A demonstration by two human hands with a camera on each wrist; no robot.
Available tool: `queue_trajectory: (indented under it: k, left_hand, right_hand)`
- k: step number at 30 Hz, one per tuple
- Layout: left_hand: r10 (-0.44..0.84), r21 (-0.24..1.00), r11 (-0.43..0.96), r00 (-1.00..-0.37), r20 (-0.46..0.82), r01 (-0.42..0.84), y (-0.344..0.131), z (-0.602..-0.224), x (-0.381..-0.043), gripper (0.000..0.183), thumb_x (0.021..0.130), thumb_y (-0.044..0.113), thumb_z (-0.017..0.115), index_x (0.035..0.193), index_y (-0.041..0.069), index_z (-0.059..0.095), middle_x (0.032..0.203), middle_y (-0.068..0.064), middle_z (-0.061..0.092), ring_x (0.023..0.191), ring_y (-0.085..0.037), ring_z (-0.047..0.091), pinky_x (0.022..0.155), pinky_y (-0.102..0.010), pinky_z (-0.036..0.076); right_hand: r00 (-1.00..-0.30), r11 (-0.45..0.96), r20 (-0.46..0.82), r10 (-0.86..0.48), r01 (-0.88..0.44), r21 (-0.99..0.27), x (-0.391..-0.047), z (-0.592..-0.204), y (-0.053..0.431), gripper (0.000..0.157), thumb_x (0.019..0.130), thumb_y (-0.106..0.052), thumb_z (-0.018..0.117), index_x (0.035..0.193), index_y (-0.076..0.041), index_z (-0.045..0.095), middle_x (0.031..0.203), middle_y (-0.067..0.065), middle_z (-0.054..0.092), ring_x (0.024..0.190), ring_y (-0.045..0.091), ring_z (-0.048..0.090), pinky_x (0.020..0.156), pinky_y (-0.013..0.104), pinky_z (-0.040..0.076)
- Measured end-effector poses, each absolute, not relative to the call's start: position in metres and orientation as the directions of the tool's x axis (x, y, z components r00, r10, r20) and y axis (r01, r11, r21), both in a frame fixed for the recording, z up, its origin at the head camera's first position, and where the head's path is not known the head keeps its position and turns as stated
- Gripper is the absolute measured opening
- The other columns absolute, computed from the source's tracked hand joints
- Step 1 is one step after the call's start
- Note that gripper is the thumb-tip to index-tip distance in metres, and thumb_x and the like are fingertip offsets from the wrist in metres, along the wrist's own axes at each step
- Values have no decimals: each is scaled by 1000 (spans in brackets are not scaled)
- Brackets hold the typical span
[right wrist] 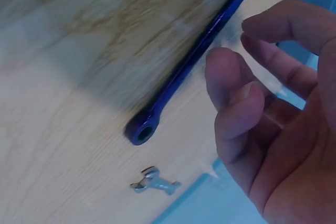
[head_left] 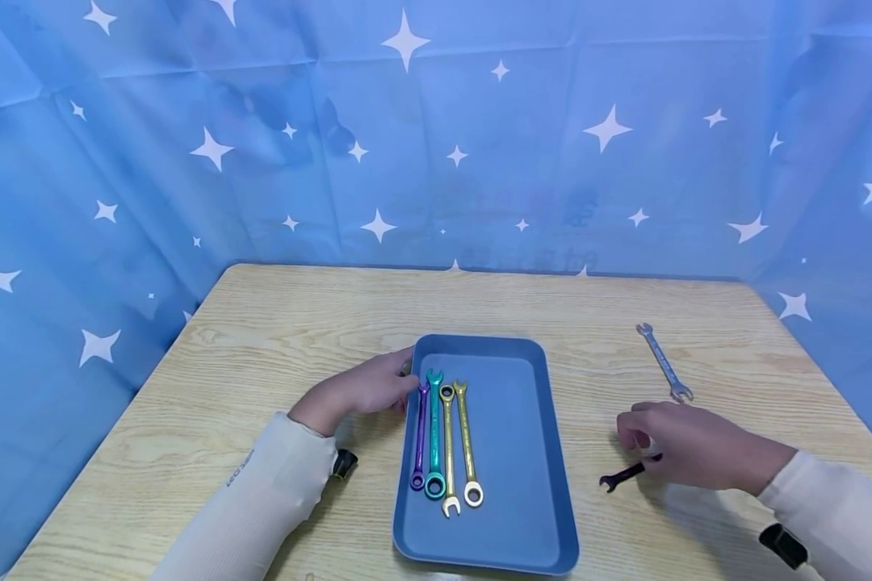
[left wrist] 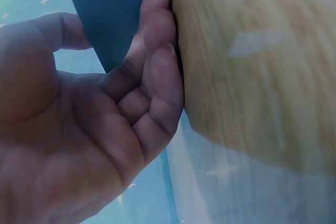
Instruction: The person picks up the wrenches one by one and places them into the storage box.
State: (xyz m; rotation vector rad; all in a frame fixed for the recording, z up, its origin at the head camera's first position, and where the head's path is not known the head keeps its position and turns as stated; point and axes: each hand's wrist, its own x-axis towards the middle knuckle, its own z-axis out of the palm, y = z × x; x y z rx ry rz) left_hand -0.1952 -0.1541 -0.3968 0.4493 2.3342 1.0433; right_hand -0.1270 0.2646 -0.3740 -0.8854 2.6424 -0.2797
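Toward the right edge of the desk [head_left: 298, 311], the ring end of the dark wrench [head_left: 625, 477] is hidden in the head view by the right hand [head_left: 679, 444]; in the right wrist view, its open end is cut off by the picture's top. At the left edge of the blue tray [head_left: 568, 528], fingertips of the left hand [head_left: 371, 383] are hidden. The desk's near edge is cut off, and lettering on the left sleeve [head_left: 269, 500] cannot be read.
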Motion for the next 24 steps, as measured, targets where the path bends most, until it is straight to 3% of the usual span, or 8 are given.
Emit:
queue_trajectory:
  k: [8,14,24]
  left_hand:
    - [483,745,662,-806,-343,80,-153,-395,-195,62,105,27,43,161,28,19,77,-9,66,66,-20,63,77,-36,48]
    - [484,742,665,-807,-340,86,-153,-394,-195,61,105,27,43,161,28,19,80,-7,66,66,-20,62,76,-36,48]
    - [498,746,657,-803,-327,104,-153,-394,-195,59,105,25,42,161,28,22,73,-8,64,63,-20,60,71,-36,49]
  right_hand:
    - [-741,773,-223,-634,-595,-222,-126,-380,272,38,78,-13,82,77,-30,47,77,-15,43,63,-1,32,56,21,28]
    - [-744,768,-194,-639,-607,-204,-125,-385,270,40,77,-9,79,74,-29,45,71,-15,38,61,-2,29,54,20,24]
    - [-774,800,-202,-601,-582,-150,-122,-385,268,39,78,-13,80,70,-29,46,65,-15,35,59,-1,29,53,21,22]
